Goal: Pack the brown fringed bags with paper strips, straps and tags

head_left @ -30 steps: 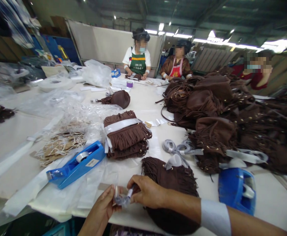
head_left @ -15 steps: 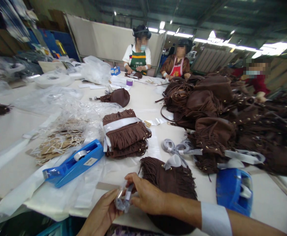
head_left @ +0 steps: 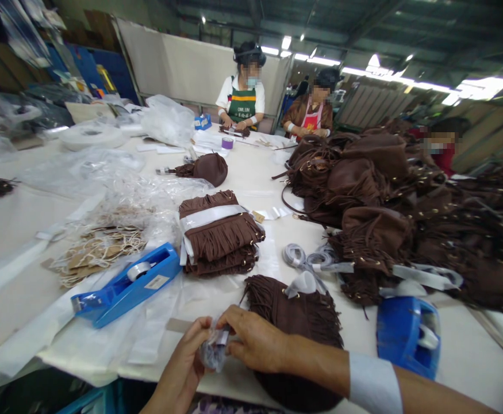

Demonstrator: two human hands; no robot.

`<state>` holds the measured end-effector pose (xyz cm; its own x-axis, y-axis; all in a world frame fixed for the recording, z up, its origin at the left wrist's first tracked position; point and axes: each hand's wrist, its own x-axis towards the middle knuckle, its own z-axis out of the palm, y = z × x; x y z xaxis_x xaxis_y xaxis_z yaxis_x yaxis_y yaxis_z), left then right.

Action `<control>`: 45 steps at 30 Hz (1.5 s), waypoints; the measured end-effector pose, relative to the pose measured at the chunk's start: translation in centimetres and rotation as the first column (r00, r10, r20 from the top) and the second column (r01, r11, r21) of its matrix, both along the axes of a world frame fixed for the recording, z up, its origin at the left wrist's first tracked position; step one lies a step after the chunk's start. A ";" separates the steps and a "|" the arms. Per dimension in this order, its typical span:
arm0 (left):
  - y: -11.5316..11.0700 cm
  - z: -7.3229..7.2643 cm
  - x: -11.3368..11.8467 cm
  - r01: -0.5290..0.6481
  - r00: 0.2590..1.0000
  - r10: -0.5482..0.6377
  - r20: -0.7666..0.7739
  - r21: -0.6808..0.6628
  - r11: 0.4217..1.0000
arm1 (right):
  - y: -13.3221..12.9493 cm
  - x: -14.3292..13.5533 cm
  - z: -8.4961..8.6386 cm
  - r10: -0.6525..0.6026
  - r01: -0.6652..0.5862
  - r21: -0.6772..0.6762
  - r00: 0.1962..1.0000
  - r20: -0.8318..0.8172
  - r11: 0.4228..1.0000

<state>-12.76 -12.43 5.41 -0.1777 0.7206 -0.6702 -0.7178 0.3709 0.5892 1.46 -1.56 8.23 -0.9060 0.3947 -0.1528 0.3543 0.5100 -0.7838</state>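
Note:
Near the table's front edge, my left hand is closed on a small coiled strap in clear wrap. My right hand pinches the same bundle from the other side, its fingertips at a whitish band. Under my right forearm lies a dark brown fringed bag with a pale wrapped piece on its top edge. Behind my hands is a stack of folded fringed bags with a white band around the upper one.
Blue tape dispensers stand left and right. Tags with strings and plastic film lie left. Wrapped coils sit right of centre, before a big heap of brown bags. People work across the table.
My left thumb and fingers have closed further round the wrapped bundle, and my right hand has shifted slightly left. Across the table, the person at far right has lowered their head.

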 end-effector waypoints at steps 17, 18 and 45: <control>-1.0 -3.1 0.2 -0.133 0.991 0.136 -0.009 0.136 0.982 | 0.5 -0.1 -0.7 -0.088 0.082 -0.078 0.993 -0.076 0.994; -0.7 -3.3 0.3 -0.155 0.986 0.161 -0.037 0.125 0.980 | 0.5 -0.1 -0.7 -0.085 0.078 -0.081 0.993 -0.081 0.994; -0.2 -4.5 -1.2 -0.032 0.994 0.033 -0.102 0.010 0.999 | 0.6 -1.0 -2.6 -0.203 0.204 -0.099 0.979 0.016 0.974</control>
<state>-14.01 -12.65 0.92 -0.2681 0.7192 -0.6410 -0.6651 0.3432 0.6633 0.47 -0.96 5.67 -0.8074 0.5531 -0.2053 0.4471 0.3466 -0.8246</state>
